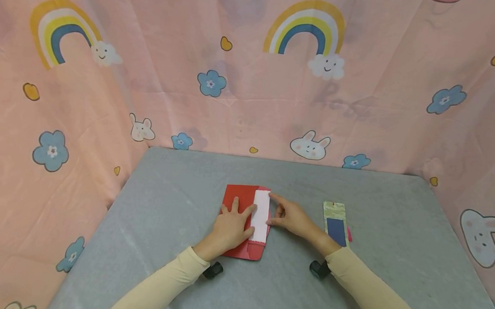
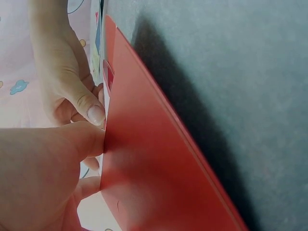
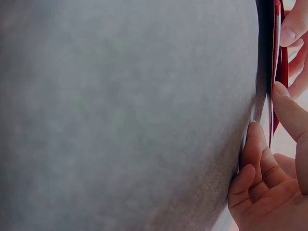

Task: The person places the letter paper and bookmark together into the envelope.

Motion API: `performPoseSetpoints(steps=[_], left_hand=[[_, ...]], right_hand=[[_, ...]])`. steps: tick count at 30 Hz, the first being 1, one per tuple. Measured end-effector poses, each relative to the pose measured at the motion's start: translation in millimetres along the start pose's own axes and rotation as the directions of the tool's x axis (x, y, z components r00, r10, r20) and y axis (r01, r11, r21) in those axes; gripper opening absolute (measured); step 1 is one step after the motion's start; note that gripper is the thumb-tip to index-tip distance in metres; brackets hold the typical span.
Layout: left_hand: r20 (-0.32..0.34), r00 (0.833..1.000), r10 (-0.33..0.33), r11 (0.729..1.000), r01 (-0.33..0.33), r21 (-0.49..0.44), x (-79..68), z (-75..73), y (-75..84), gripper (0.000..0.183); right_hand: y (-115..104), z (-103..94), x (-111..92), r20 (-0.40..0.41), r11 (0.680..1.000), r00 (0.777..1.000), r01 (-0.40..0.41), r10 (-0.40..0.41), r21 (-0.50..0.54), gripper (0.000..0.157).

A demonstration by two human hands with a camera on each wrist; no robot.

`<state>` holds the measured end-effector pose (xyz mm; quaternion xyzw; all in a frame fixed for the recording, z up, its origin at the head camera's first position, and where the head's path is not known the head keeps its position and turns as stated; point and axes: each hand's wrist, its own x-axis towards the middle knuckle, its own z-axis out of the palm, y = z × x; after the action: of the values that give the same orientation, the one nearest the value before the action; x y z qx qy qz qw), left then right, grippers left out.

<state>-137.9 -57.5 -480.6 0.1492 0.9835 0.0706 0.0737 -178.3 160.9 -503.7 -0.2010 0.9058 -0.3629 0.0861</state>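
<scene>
A red paper envelope point(image 1: 241, 191) lies on the grey table with a long white paper strip point(image 1: 261, 216) along its right side. My left hand point(image 1: 232, 226) rests on the envelope, fingers spread, thumb and index fingertip at the strip's left edge. At the strip's right edge my right hand point(image 1: 292, 217) has its index fingertip near the far corner and its thumb lower down. The right wrist view shows that thumb point(image 3: 288, 103) against the paper edge, the other fingers curled low by the table. From the left wrist, the envelope's red face point(image 2: 144, 144) appears close up.
Under the right forearm lies a green and dark blue card or packet point(image 1: 335, 224), with a small pink piece point(image 1: 349, 234) showing beside it. Grey cloth covers the table point(image 1: 178, 188). A pink curtain with rainbows point(image 1: 241, 117) hangs behind and at both sides.
</scene>
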Motion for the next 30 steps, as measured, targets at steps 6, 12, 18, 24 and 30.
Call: performPoseSetpoints(steps=[6,12,18,24,30], left_hand=[[0.001,1.0,0.001,1.0,-0.001,0.002,-0.5,-0.7,0.3,0.066],[-0.001,1.0,0.005,1.0,-0.005,-0.007,-1.7,-2.3,0.7,0.065],[0.002,1.0,0.007,1.0,-0.007,0.001,-1.4,-1.8,0.6,0.065],[-0.003,1.0,0.009,1.0,-0.009,0.014,-0.9,-0.4,0.3,0.065],[-0.004,1.0,0.008,1.0,-0.008,0.019,-0.9,-1.2,0.6,0.064]], right_hand=[[-2.2,-1.2,0.7,0.008,1.0,1.0,0.008,-0.008,-0.006,0.085],[-3.8,-0.7,1.4,0.006,1.0,1.0,0.001,-0.001,-0.011,0.085],[-6.0,-0.2,2.8,0.013,1.0,1.0,-0.021,0.021,-0.015,0.085],[-7.0,0.4,3.8,0.018,1.0,1.0,-0.026,0.026,-0.015,0.086],[-8.7,1.1,4.8,0.022,0.999,0.999,-0.033,0.033,-0.013,0.085]])
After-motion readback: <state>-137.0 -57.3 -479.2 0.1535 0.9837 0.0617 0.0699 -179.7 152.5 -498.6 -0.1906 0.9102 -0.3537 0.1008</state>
